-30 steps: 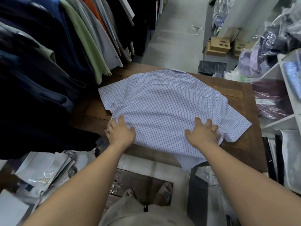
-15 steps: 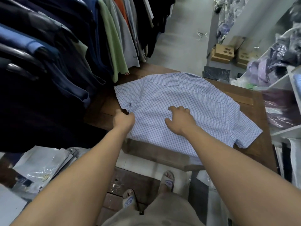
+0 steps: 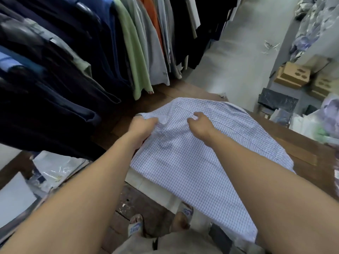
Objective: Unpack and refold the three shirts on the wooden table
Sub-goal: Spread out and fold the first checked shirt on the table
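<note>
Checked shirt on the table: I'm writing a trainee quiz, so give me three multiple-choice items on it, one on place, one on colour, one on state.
1. Where is the checked shirt's near hem?
A) mid-table
B) on a hanger
C) hanging over the wooden table's near edge

2. What colour is it?
A) white with fine blue checks
B) plain green
C) red stripes

3. What is the left hand doing?
A) lying flat on bare wood
B) gripping bunched shirt cloth
C) holding a hanger

Key: C, the hem drapes below the table edge; A, blue grid lines show on white cloth; B, its fingers curl round gathered cloth.
</note>
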### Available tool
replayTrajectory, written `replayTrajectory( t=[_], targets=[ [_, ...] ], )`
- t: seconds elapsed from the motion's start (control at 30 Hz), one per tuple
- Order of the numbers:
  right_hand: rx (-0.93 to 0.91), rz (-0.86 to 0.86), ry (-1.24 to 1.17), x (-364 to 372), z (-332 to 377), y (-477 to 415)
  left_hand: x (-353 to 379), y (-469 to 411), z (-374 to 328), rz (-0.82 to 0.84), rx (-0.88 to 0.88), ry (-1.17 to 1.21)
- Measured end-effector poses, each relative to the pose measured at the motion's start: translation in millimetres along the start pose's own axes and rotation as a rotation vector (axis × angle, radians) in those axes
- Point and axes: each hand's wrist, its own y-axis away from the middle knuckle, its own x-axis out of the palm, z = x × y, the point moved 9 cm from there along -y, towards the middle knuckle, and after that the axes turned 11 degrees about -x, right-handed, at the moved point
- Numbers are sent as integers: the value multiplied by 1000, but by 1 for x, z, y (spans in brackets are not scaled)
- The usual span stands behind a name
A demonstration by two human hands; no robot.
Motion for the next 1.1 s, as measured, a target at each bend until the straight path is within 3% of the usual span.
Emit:
replayTrajectory(
  t=[0.13,0.23,0.43,0.53,0.73,0.93,1.0,1.1],
  targets=[
    [196,-52,-229,-4,-2,-18,20,33,-26,168,271,-76],
    [285,31,-485,5,5,-24,40,60,-41,272,467,-140],
    [335,106,-812,11,8,-33,105,82,-11,502,430,-553],
    [363,139,-751,12,-25,-45,121,89,-8,466,499,-692],
    [205,-134,-474,-24,-24,-21,142,92,-2,440,625,-856],
    [124,-220,-303,-44,-23,-16,135,81,5,522,288,-509],
    [81,-288,-129,-62,-22,-11,121,71,1,366,311,-473],
    [-6,-318,100,-79,-21,-5,86,50,7,-41,374,-679]
  ],
)
